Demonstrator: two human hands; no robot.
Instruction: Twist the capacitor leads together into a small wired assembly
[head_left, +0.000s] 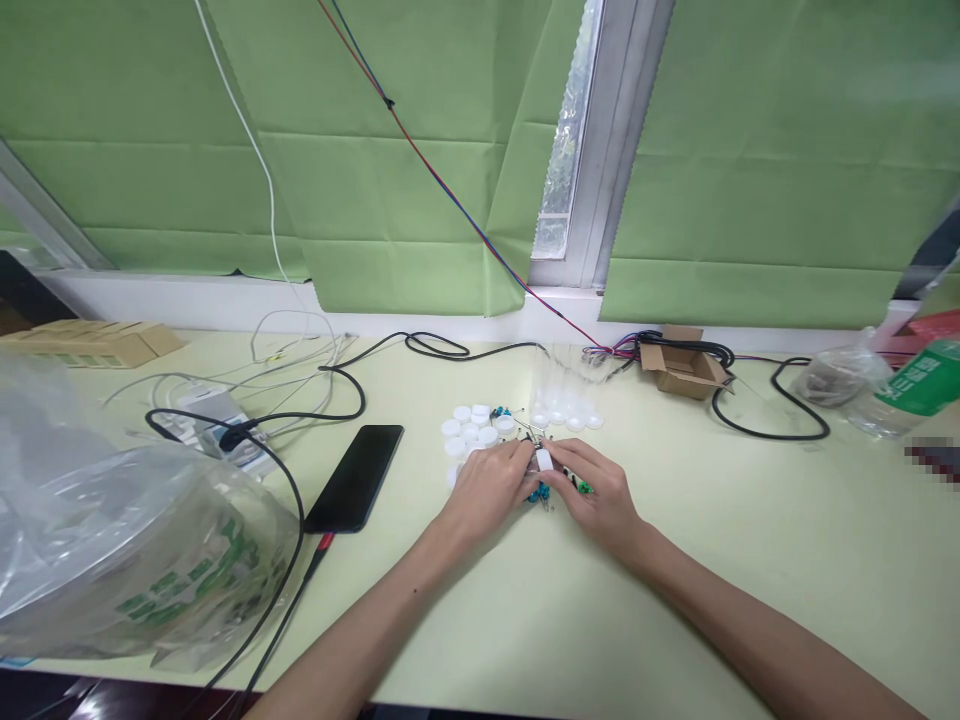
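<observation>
My left hand (491, 480) and my right hand (604, 495) meet over the table, both with fingers closed. Between the fingertips shows a small white piece (544, 460); my right fingers pinch it. What my left fingers grip is mostly hidden, with a bit of clear material showing beside the white piece. Small blue parts with metal pins (538, 494) lie just below the hands. Green parts (583, 487) show under my right fingers. Several round white caps (470, 432) lie beside and behind my left hand. Clear tubes (566, 400) lie behind the fingertips.
On the left are a black phone (356, 478), a plastic bag (150, 560) and a white power strip (217, 420) with tangled cables. An open cardboard box (684, 365) stands at the back right. A bottle with a green label (911, 390) lies farther right.
</observation>
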